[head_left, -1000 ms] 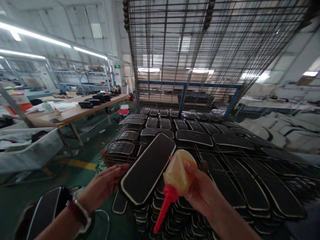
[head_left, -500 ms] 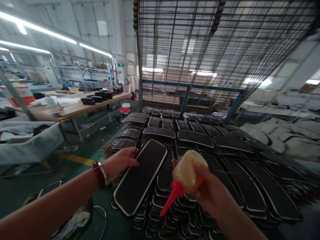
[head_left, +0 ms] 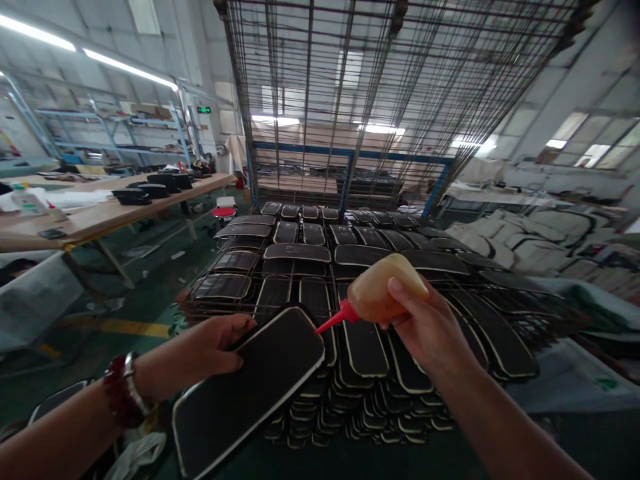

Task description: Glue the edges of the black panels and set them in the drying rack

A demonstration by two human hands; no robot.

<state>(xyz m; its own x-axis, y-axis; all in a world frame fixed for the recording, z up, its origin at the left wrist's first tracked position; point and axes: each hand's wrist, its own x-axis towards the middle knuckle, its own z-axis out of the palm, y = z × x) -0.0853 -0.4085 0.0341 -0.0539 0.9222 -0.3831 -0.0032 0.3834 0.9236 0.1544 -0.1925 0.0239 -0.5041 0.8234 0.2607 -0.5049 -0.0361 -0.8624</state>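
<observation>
A long black panel (head_left: 255,383) with rounded corners and a pale edge line is gripped along its far left edge by my left hand (head_left: 220,343), the thumb on top. My right hand (head_left: 425,320) is closed around a squeeze bottle (head_left: 387,288) of amber liquid, tipped on its side. Its red nozzle (head_left: 334,317) points left, the tip at the panel's upper right edge. Beyond and below lie several similar black panels (head_left: 367,347) in layers on the wire racks. The fingers under the panel are hidden.
A raised wire grid (head_left: 310,73) leans above the racks. To the left stands a wooden table (head_left: 100,217) with black pouches (head_left: 155,190) and a white bottle (head_left: 29,200). A red stool (head_left: 223,212) is behind. Pale stacked pieces (head_left: 540,240) lie to the right.
The bottle has swung from nozzle-down to nearly level, its nozzle now at the panel's edge. The panel has come nearer and turned more sideways. My view has shifted right.
</observation>
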